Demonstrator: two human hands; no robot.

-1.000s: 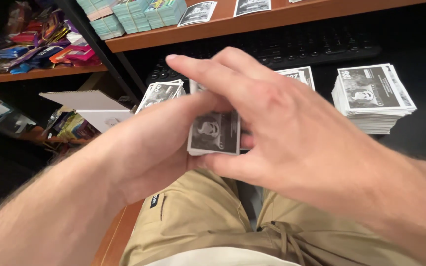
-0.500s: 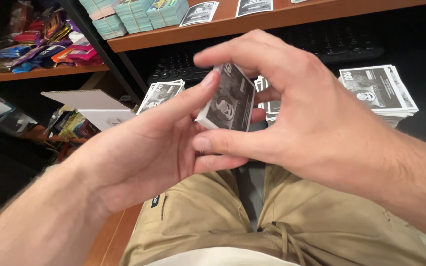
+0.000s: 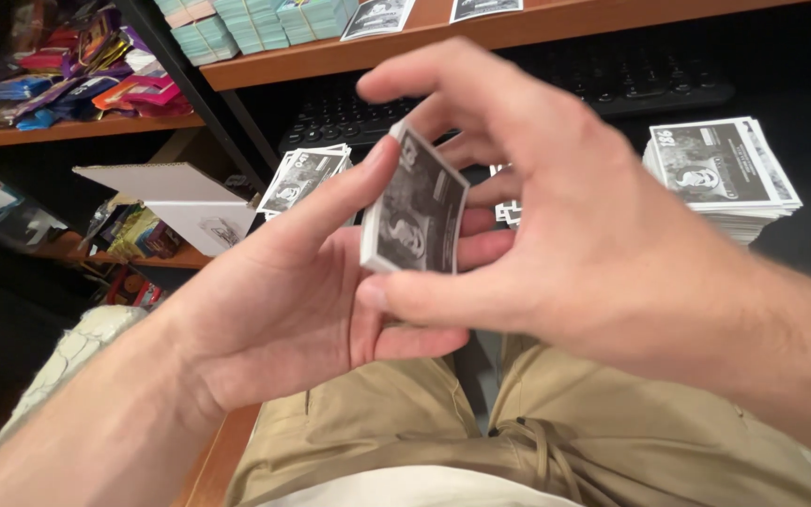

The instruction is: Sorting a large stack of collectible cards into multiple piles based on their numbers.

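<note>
A small stack of black-and-white picture cards point(image 3: 417, 208) stands tilted on edge between both my hands, above my lap. My left hand point(image 3: 279, 300) cups it from below and the left, with the forefinger along its left side. My right hand point(image 3: 574, 235) grips it from the right, thumb under the bottom edge and fingers curled over the top. A larger pile of the same cards point(image 3: 723, 174) lies on the dark surface at the right. A smaller fanned pile point(image 3: 304, 176) lies behind my left hand.
A dark keyboard point(image 3: 612, 80) lies at the back under a wooden shelf point(image 3: 518, 33) that bears teal card stacks point(image 3: 255, 23). An open white box point(image 3: 175, 192) sits at the left, with colourful packets point(image 3: 77, 89) on shelves beyond. My tan shorts point(image 3: 537, 441) fill the bottom.
The card stack has been turned from lying flat in my hands to standing tilted on edge. Both hands have risen a little with it.
</note>
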